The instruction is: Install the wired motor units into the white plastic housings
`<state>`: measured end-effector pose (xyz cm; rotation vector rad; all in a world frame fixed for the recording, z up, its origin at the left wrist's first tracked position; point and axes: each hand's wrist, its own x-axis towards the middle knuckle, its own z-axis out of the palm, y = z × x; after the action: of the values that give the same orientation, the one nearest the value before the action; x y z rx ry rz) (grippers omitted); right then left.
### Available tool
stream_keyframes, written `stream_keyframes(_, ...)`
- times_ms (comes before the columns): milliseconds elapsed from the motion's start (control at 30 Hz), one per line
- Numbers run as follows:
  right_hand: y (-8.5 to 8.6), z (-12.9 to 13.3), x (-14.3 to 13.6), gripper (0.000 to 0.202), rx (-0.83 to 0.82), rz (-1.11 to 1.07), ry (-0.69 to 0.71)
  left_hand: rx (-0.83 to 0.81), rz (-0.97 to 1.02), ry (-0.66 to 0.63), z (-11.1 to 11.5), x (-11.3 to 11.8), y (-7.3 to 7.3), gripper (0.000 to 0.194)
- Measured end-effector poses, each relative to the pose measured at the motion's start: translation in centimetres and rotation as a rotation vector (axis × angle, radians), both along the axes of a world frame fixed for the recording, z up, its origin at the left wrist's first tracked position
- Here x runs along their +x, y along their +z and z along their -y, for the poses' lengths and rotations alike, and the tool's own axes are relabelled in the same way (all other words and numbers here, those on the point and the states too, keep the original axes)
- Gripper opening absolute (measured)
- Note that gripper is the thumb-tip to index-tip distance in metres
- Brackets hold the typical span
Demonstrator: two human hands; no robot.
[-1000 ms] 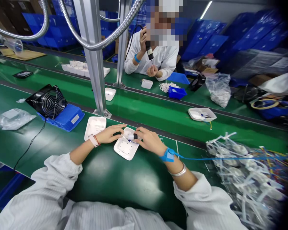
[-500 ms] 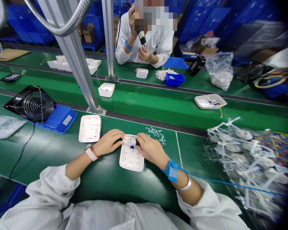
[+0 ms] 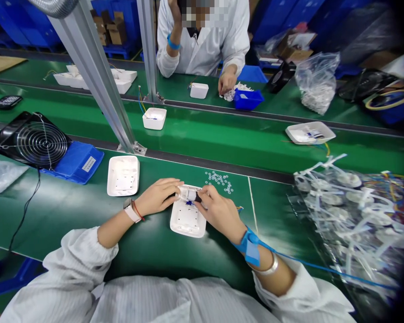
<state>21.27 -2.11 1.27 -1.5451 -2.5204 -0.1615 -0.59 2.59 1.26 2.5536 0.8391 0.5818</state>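
Head view: little has changed, your left hand (image 3: pixel 160 196) still grips the white plastic housing (image 3: pixel 187 222) at its far-left corner, right fingers still pinch the cylinder (image 3: pixel 191 195) by its black end, so it's not released. Housing's open side up on the green bench (image 3: pixel 148 260), long axis away from you; cylinder lies crosswise at the far end, black end right.

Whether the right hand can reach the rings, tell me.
Likely yes: the rings lie close beyond the right hand, nothing visible between, though its fingers are at the white tray.
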Motion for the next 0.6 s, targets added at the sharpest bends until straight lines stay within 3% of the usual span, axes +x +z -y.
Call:
stream_keyframes(167, 0.4, -0.4, -0.3, 0.018, -0.003, 0.031, 0.013, 0.032, 0.037, 0.089, 1.0, 0.3, -1.0, 0.012)
stream_keyframes(400, 0.1, -0.9, 0.3, 0.018, 0.069, 0.010, 0.133, -0.007, 0.071, 0.063, 0.8, 0.1, -1.0, 0.012)
stream_keyframes(600, 0.2, -1.1, -1.0, 0.016, 0.039, -0.231, 0.256, -0.025, 0.090, 0.051, 0.8, 0.0, -1.1, 0.012)
